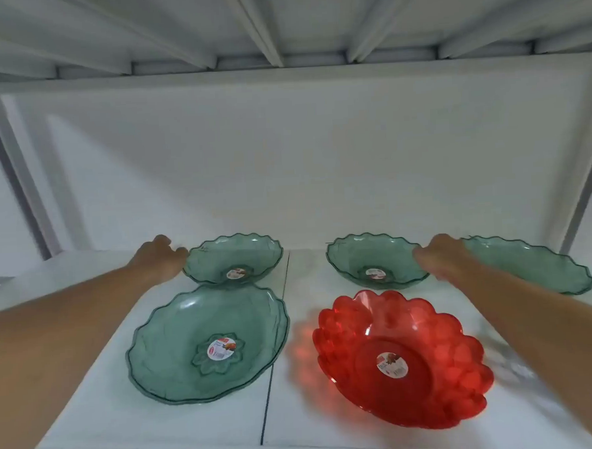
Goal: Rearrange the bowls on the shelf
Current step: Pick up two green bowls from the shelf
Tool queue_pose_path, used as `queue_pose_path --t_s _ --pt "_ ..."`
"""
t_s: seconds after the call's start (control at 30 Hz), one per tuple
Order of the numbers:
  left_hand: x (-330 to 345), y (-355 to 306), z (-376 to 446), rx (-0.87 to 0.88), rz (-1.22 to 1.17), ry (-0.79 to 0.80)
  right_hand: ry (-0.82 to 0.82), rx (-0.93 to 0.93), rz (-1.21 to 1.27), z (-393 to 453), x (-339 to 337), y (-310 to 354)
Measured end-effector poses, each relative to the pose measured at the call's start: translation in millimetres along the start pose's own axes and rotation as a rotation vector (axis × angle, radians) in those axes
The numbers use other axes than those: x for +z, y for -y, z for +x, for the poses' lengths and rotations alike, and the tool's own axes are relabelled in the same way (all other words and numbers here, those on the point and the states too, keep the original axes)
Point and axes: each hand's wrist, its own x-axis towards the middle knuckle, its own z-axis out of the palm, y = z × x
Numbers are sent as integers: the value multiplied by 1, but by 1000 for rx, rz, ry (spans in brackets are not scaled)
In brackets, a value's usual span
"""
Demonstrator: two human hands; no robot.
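Left grip [162, 257] clasps the rear green bowl's [233, 258] rim, right grip [440, 252] unclear — all bowls mouth-up.

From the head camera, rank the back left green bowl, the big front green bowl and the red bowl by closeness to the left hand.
1. Back left green bowl, touching the left hand.
2. Big front green bowl, just in front of it.
3. Red bowl, front right, farthest.
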Motion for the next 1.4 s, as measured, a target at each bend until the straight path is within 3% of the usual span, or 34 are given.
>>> queue_pose_path --t_s 0.23,0.47,0.8,1.0,1.4 --pt "31 1 13 -82 -117 203 69 207 263 14 23 -8" --pt "56 1 37 -187 -412 203 141 334 575 11 40 -9" --pt "9 -13 30 -157 -565 61 118 274 759 13 27 21" --pt "-18 0 15 -167 -595 6 200 190 811 8 33 57" --pt "-92 110 20 -162 -669 -21 293 68 813 -75 100 194"
